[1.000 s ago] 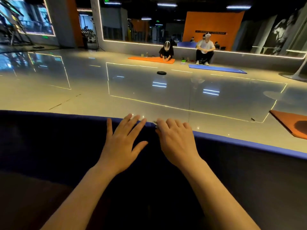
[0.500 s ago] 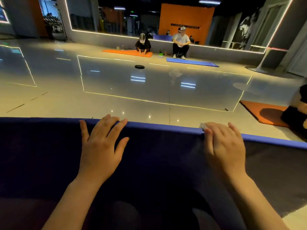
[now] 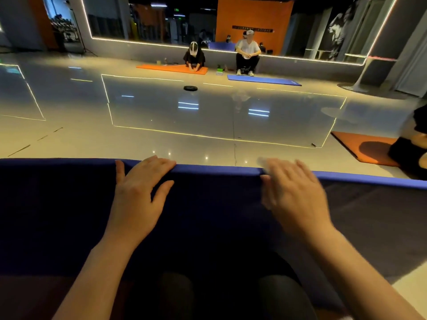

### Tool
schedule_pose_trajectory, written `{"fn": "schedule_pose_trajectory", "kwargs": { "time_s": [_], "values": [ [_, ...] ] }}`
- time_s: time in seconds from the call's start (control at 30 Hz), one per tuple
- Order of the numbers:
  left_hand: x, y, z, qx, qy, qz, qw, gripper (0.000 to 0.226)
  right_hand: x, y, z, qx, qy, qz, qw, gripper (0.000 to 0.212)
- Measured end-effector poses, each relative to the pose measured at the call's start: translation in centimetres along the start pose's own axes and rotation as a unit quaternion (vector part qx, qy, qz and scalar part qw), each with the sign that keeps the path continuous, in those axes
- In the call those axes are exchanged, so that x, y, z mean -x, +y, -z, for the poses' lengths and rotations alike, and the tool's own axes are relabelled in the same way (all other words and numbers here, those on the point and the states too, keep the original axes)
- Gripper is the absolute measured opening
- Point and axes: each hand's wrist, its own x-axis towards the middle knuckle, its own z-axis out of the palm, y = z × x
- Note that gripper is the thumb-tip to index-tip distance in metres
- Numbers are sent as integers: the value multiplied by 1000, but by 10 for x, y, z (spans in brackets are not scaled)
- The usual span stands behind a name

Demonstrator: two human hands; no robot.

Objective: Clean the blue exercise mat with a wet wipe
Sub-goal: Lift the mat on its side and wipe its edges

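Note:
The blue exercise mat (image 3: pixel 57 204) spreads across the lower view, its far edge running left to right. My left hand (image 3: pixel 138 195) lies flat on it with fingers spread, the fingertips at that far edge. My right hand (image 3: pixel 293 195) is blurred by motion and presses flat on the mat at the same edge, to the right of the left hand. A pale corner of the wet wipe (image 3: pixel 262 161) shows beyond its fingertips, and the rest is hidden under the hand.
Glossy floor lies beyond the mat. An orange mat (image 3: pixel 360 144) with a person's leg (image 3: pixel 413 148) on it is at the right. A black disc (image 3: pixel 190 88) sits mid-floor. Two people sit far back by an orange mat (image 3: pixel 171 68) and a blue mat (image 3: pixel 263 80). My knees (image 3: pixel 175 294) are below.
My right hand slid to the right along the mat's far edge, away from the left hand, with the wipe under it. The left hand stayed pressed in place.

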Motion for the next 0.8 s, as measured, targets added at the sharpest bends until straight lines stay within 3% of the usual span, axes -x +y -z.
{"fn": "schedule_pose_trajectory", "kwargs": {
  "time_s": [0.1, 0.23, 0.33, 0.47, 0.63, 0.8],
  "values": [
    [4, 3, -4, -4, 15, 4, 1000, 37, 14, 26, 10, 6, -2, -51, 999, 44],
    [3, 6, -1, 12, 20, 11, 1000, 34, 4, -7, 2, -51, 45, -102, 992, 37],
    [-1, 7, 5, 39, 15, 19, 999, 34, -10, -73, -11, -93, 77, -55, 991, 33],
    [5, 5, 14, 58, 4, 3, 998, 37, -18, -133, -21, -106, 41, 41, 993, 36],
    [5, 6, 10, 25, 13, -3, 1000, 32, -11, -74, -16, -41, 44, 74, 995, 36],
    [2, 8, 1, -1, 19, 5, 1000, 30, 12, 49, 7, 22, 48, -83, 995, 42]
  ]
}}
